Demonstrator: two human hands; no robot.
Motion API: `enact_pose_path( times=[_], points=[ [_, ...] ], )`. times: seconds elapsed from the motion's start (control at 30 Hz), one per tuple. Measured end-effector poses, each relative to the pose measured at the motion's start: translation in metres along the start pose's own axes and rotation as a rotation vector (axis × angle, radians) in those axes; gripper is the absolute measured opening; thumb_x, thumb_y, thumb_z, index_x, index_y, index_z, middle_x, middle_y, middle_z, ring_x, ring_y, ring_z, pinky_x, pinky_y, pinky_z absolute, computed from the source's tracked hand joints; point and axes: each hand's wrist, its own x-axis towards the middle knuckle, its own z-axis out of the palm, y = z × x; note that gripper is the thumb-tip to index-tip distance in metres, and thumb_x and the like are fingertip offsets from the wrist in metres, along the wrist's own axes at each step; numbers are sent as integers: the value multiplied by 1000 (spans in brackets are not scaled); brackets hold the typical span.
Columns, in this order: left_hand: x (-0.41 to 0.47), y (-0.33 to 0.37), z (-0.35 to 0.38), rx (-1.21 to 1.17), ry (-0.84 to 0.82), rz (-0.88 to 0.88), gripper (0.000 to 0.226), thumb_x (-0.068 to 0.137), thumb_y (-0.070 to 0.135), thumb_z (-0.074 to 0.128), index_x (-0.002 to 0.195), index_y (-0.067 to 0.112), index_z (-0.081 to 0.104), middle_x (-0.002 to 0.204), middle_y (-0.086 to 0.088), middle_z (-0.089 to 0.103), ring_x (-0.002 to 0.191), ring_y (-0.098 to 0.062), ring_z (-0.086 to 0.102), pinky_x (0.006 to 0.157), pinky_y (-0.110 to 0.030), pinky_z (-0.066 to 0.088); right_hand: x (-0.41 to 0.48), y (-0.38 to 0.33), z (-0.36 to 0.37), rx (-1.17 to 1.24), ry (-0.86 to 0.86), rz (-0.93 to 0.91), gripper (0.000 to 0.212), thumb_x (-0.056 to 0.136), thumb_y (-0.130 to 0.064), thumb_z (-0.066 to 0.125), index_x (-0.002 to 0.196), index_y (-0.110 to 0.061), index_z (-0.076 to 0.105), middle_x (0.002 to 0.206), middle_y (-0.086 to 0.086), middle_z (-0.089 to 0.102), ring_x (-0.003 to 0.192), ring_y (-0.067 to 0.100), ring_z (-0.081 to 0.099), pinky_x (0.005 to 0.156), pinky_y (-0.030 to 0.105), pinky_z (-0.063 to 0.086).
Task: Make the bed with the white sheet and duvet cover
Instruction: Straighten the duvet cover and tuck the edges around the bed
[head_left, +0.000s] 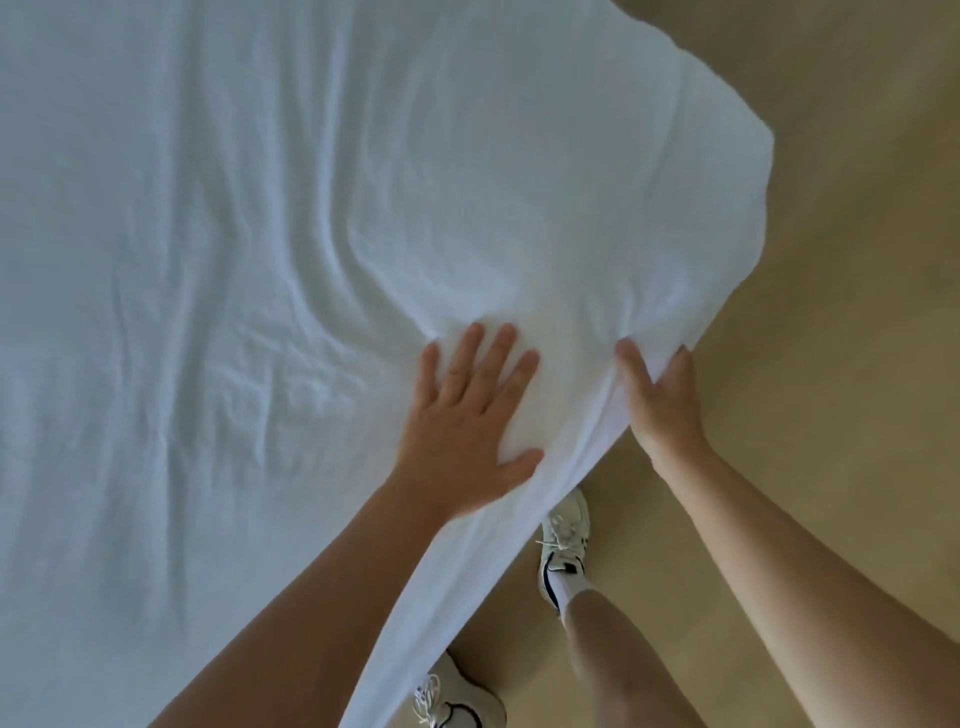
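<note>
Both hands work near the bed's corner, a little apart. The left hand (467, 415) lies flat on the white sheet (260, 208), fingers straight and spread, pressing the cloth down. The right hand (662, 395) pinches the sheet's hanging edge, thumb on top and fingers curled beneath the fold. The sheet is spread across the bed, creased, with wrinkles fanning out from the left hand; its corner droops over the tan floor (831, 260). Two white sneakers (563, 545) stand beside the bed edge.
</note>
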Motion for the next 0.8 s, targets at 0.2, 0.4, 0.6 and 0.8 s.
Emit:
enact_pose_path(
  times=[0.2, 0.4, 0.6, 0.8],
  points=[
    [48, 27, -24, -141, -221, -326, 51, 75, 66, 55, 83, 16, 54, 86, 1, 54, 84, -22, 56, 65, -30, 38, 5, -16, -1, -145, 94, -77, 35, 92, -40, 52, 76, -10, 50, 68, -1, 53, 63, 18, 52, 60, 32, 39],
    [88, 31, -14, -107, -377, -455, 55, 82, 73, 40, 59, 23, 36, 62, 5, 45, 66, -20, 50, 57, -27, 31, 30, -20, -32, -266, 33, -168, 37, 88, -35, 58, 59, -22, 39, 56, -8, 44, 50, 7, 39, 47, 23, 29],
    [109, 21, -11, -147, -467, -590, 63, 76, 75, 46, 73, 14, 62, 64, 0, 52, 70, -23, 55, 61, -28, 37, 41, -17, -39, -152, -25, -88, 40, 88, -35, 58, 60, -18, 36, 57, -4, 39, 49, 10, 37, 45, 20, 28],
    [124, 29, -28, -189, -576, -612, 52, 83, 64, 49, 78, 13, 62, 63, 4, 47, 72, -21, 52, 65, -28, 38, 36, -20, -51, -373, -24, -254, 40, 97, -23, 45, 60, -20, 32, 54, -3, 37, 48, 14, 34, 45, 29, 23]
  ],
)
